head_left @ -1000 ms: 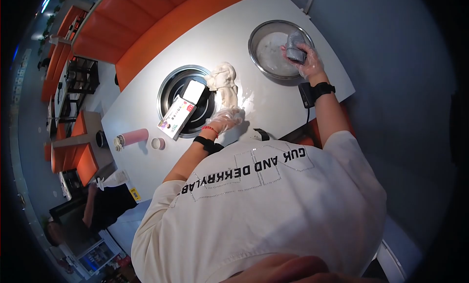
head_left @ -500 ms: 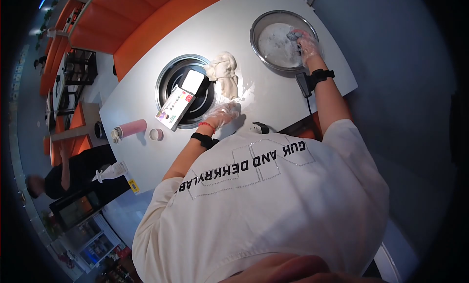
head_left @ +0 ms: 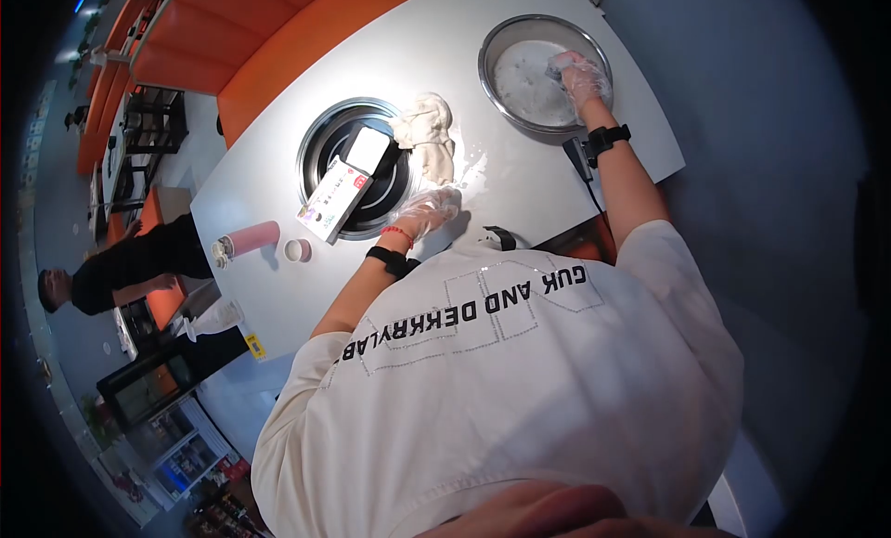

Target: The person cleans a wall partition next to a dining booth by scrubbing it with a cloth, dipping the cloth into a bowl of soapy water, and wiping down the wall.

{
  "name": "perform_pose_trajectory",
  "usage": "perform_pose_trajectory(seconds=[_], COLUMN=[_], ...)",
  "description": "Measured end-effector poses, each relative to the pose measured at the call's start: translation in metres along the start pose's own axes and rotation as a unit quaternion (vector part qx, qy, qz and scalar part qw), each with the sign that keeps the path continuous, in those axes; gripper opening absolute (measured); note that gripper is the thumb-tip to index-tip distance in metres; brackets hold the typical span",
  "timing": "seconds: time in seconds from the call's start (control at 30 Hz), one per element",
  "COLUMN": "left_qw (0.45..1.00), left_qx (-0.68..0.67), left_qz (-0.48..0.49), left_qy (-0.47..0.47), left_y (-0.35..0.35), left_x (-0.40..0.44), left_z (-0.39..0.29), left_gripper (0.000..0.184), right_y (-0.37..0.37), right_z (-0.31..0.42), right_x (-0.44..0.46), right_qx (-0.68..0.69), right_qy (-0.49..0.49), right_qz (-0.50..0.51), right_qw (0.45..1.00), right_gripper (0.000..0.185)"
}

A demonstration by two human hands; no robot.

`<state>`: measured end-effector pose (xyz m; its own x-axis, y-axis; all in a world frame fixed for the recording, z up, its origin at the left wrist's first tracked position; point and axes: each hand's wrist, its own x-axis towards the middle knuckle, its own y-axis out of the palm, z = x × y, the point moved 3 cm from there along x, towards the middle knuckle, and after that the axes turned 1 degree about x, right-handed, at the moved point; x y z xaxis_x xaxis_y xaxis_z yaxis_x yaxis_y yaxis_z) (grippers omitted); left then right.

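Note:
My right hand point(head_left: 582, 80), in a clear plastic glove, reaches into a round metal basin point(head_left: 486, 85) of foamy water. Its fingers are closed on a grey scrubber point(head_left: 555, 68), partly hidden, whose exact kind is hard to make out. My left hand point(head_left: 432, 209), gloved too, rests on the white table point(head_left: 343, 273) near the front edge with its fingers loosely extended and nothing visible in them. Just beyond it lies a crumpled cream-coloured cloth point(head_left: 429, 139). Wet marks point(head_left: 471, 171) show on the tabletop beside the cloth.
A dark round recess with a metal rim point(head_left: 311, 134) is set in the table, with a printed box point(head_left: 334, 201) lying across it. A pink bottle point(head_left: 251, 240) and a small round cup point(head_left: 297, 250) lie to the left. Farther left, a person point(head_left: 139, 264) in black stands near the orange seating.
My right hand has shifted slightly within the basin, still gripping the grey scrubber. My left hand stays in place. The person in black at the left has changed posture.

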<state>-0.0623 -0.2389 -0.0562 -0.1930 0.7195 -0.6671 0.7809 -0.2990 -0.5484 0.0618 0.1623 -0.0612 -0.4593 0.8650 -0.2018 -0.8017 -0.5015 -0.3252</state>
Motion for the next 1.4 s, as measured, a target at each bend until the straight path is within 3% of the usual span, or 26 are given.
perform_pose_trajectory(seconds=[0.07,0.13,0.2,0.27,0.3,0.33,0.37,0.4,0.43,0.5,0.53,0.6,0.7,0.8,0.9,0.97,1.03,1.13,1.17,1.27,1.37,1.4], left_qw=[1.0,1.0,1.0,0.998,0.994,0.996,0.998,0.999,0.996,1.0,0.999,0.998,0.998,0.996,0.996,0.996,0.997,0.995,0.995,0.999,0.999,0.999], left_qx=[-0.009,-0.01,-0.002,0.027,0.046,0.034,0.023,0.013,0.081,0.022,0.028,0.017,0.034,0.046,0.018,-0.001,0.046,0.065,0.062,0.041,0.029,0.03], left_qz=[-0.004,-0.004,0.001,-0.021,-0.032,-0.02,-0.009,0.001,0.021,0.019,0.029,0.033,0.039,0.058,0.073,0.085,0.055,0.077,0.077,0.03,0.025,0.035], left_qy=[-0.003,-0.004,-0.003,0.049,0.093,0.074,0.056,0.037,0.02,0.008,-0.037,-0.042,-0.043,-0.05,-0.043,-0.03,-0.009,-0.022,-0.011,0.002,-0.011,-0.018], left_y=[0.001,0.002,0.002,0.011,0.018,0.016,0.014,0.012,0.005,0.013,0.004,0.005,0.005,0.002,0.0,0.005,0.008,0.004,0.009,0.021,0.02,0.019], left_x=[0.001,0.001,0.002,-0.006,0.001,0.004,0.007,0.01,0.007,0.015,0.005,0.006,0.013,0.001,0.0,-0.001,0.0,-0.011,-0.01,-0.008,-0.027,-0.035], left_z=[0.002,0.002,0.003,0.03,0.042,0.035,0.028,0.02,0.012,0.027,0.01,0.011,0.012,-0.008,-0.019,-0.012,-0.003,-0.013,-0.004,0.027,0.03,0.03], left_gripper=[0.061,0.06,0.059,0.059,0.06,0.059,0.059,0.059,0.059,0.057,0.059,0.061,0.062,0.061,0.062,0.063,0.064,0.065,0.066,0.065,0.065,0.065], right_y=[0.0,0.001,0.003,0.004,0.007,0.011,0.015,0.016,0.012,-0.001,0.0,-0.003,-0.011,-0.01,-0.008,-0.003,-0.003,0.01,0.005,0.002,0.015,0.016], right_z=[-0.006,-0.014,-0.008,0.003,0.006,0.006,0.002,-0.013,-0.007,0.01,0.004,0.009,0.034,0.022,0.025,0.019,0.025,0.019,0.033,0.057,0.04,0.04], right_x=[0.002,0.008,0.006,-0.012,-0.017,-0.023,-0.026,-0.026,-0.032,-0.049,-0.046,-0.055,-0.073,-0.077,-0.078,-0.078,-0.082,-0.072,-0.085,-0.111,-0.094,-0.102], right_qx=[0.042,0.002,-0.067,-0.165,-0.232,-0.294,-0.404,-0.424,-0.325,-0.313,-0.333,-0.354,-0.375,-0.336,-0.421,-0.378,-0.387,-0.495,-0.523,-0.468,-0.505,-0.496], right_qy=[0.053,0.045,-0.068,-0.276,-0.205,-0.123,-0.125,-0.154,-0.068,-0.102,-0.069,-0.063,-0.091,-0.068,-0.142,-0.069,-0.155,-0.066,-0.04,-0.127,-0.041,-0.069], right_qz=[0.027,0.023,-0.011,-0.087,0.027,0.133,0.197,0.168,0.101,0.014,0.079,0.124,0.013,0.098,-0.006,0.038,-0.031,0.085,0.184,-0.018,0.157,0.09], right_qw=[0.997,0.999,0.995,0.943,0.951,0.939,0.884,0.876,0.938,0.944,0.937,0.925,0.922,0.934,0.896,0.922,0.909,0.862,0.831,0.874,0.848,0.861], right_gripper=[0.035,0.038,0.042,0.048,0.049,0.051,0.051,0.049,0.048,0.051,0.052,0.048,0.046,0.046,0.042,0.041,0.04,0.038,0.038,0.037,0.038,0.035])
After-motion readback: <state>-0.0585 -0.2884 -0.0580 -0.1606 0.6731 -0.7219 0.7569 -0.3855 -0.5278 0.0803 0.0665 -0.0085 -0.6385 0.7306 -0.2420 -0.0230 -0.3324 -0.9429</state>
